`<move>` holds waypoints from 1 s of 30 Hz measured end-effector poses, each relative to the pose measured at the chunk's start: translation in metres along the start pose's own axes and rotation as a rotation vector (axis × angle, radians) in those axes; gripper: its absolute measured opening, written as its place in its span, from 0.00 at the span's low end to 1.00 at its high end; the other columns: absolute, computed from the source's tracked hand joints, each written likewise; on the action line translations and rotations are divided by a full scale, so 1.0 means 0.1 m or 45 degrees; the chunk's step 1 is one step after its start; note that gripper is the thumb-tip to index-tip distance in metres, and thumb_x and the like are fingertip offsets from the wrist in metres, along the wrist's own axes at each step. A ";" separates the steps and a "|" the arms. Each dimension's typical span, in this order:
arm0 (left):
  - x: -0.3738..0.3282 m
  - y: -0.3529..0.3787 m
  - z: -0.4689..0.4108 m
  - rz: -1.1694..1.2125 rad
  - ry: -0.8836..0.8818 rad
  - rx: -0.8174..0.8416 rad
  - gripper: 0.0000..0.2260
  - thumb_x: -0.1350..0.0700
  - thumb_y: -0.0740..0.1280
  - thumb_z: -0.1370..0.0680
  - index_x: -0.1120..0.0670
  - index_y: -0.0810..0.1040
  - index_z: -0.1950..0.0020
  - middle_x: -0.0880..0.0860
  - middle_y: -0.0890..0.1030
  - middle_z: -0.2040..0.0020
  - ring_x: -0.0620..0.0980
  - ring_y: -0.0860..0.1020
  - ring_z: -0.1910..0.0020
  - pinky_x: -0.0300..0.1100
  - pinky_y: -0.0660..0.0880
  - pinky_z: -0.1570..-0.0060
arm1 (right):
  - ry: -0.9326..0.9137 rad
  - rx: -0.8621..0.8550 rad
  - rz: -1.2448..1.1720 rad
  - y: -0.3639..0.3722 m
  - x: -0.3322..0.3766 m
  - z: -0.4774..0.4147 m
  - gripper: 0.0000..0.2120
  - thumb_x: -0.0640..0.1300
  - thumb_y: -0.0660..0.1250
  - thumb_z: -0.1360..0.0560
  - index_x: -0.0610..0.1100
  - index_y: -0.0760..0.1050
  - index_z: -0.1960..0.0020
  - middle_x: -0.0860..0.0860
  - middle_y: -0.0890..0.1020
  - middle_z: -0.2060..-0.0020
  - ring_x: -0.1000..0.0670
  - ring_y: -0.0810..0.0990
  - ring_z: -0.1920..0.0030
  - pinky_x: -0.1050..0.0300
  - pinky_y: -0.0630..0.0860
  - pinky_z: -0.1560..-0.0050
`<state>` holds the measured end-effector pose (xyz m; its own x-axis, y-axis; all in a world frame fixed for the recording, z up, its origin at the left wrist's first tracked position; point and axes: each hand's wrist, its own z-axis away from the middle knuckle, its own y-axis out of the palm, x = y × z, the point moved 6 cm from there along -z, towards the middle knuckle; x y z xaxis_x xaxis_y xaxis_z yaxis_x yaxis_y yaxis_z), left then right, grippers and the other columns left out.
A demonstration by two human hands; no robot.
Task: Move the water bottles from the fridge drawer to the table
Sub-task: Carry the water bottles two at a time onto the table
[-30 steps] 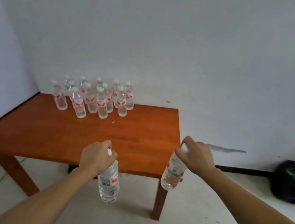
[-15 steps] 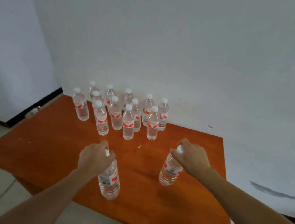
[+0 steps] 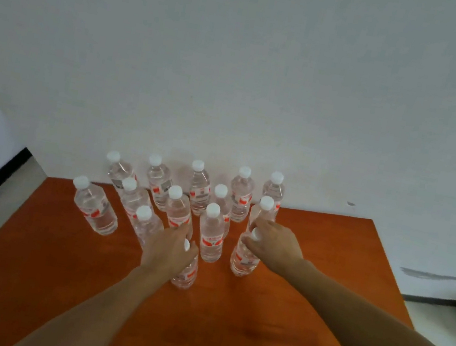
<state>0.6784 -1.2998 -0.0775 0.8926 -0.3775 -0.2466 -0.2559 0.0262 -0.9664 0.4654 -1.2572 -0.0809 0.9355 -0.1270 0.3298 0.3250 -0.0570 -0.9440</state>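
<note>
Head view | my left hand point(image 3: 169, 249) grip clenched on a bottle point(image 3: 186, 272) at 6 o'clock of the cluster point(image 3: 186, 196); right hand point(image 3: 271, 246) clasps another point(image 3: 244, 256) at 4 o'clock, both low over the surface point(image 3: 308, 278) | risk, I judge: knuckles toppling neighbours on release.

Left hand point(image 3: 169, 249) covering its bottle's point(image 3: 186, 272) neck, table's point(image 3: 323, 281) near edge cut off, bottle labels unreadable
</note>
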 end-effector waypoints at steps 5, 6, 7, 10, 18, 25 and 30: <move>0.19 0.17 -0.28 0.095 -0.020 0.023 0.09 0.45 0.65 0.24 0.49 0.72 0.53 0.46 0.81 0.59 0.45 0.77 0.62 0.40 0.74 0.60 | -0.003 0.057 0.061 0.21 0.10 -0.25 0.16 0.58 0.60 0.22 0.49 0.69 0.40 0.50 0.80 0.45 0.52 0.75 0.58 0.61 0.71 0.62; 0.22 0.19 -0.31 0.103 -0.021 0.023 0.08 0.45 0.65 0.24 0.49 0.72 0.54 0.46 0.80 0.59 0.46 0.77 0.62 0.41 0.75 0.59 | -0.003 0.052 0.063 0.22 0.10 -0.28 0.16 0.58 0.60 0.22 0.49 0.69 0.40 0.50 0.79 0.46 0.52 0.76 0.58 0.60 0.72 0.61; 0.24 0.21 -0.34 0.109 -0.018 0.022 0.08 0.45 0.64 0.23 0.49 0.71 0.54 0.47 0.80 0.59 0.46 0.77 0.62 0.42 0.75 0.59 | -0.003 0.049 0.073 0.22 0.11 -0.30 0.16 0.58 0.59 0.21 0.49 0.69 0.40 0.50 0.79 0.46 0.52 0.77 0.57 0.60 0.74 0.61; 0.24 0.24 -0.35 0.074 0.025 0.028 0.12 0.44 0.60 0.22 0.51 0.73 0.48 0.48 0.81 0.55 0.47 0.78 0.58 0.42 0.76 0.57 | -0.002 0.026 0.149 0.25 0.11 -0.33 0.18 0.60 0.57 0.21 0.49 0.67 0.39 0.50 0.79 0.47 0.49 0.79 0.54 0.57 0.76 0.59; 0.11 0.11 -0.28 -0.217 0.199 0.067 0.23 0.41 0.54 0.20 0.54 0.69 0.32 0.54 0.71 0.31 0.53 0.71 0.34 0.47 0.75 0.44 | 0.037 0.030 0.098 0.22 0.05 -0.08 0.28 0.61 0.57 0.21 0.52 0.55 0.25 0.49 0.76 0.35 0.50 0.81 0.54 0.61 0.74 0.64; -0.88 -0.28 -0.09 -0.160 0.470 -0.075 0.14 0.46 0.56 0.19 0.52 0.74 0.43 0.49 0.77 0.49 0.48 0.76 0.51 0.42 0.77 0.53 | 0.182 -0.094 0.160 -0.21 -0.48 0.94 0.22 0.60 0.58 0.21 0.51 0.65 0.31 0.53 0.80 0.46 0.52 0.80 0.54 0.61 0.67 0.61; -2.06 -0.09 0.56 -0.123 0.720 0.016 0.09 0.49 0.59 0.21 0.51 0.72 0.56 0.49 0.78 0.60 0.47 0.74 0.65 0.41 0.69 0.67 | 0.428 -0.149 0.193 -0.58 -1.21 2.21 0.19 0.58 0.57 0.20 0.51 0.69 0.33 0.54 0.80 0.46 0.51 0.80 0.52 0.61 0.71 0.59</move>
<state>0.5176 -1.1701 -0.0221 0.5736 -0.8149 -0.0833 -0.1754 -0.0229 -0.9842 0.3644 -1.0195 -0.0691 0.8676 -0.4594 0.1905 0.1502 -0.1231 -0.9810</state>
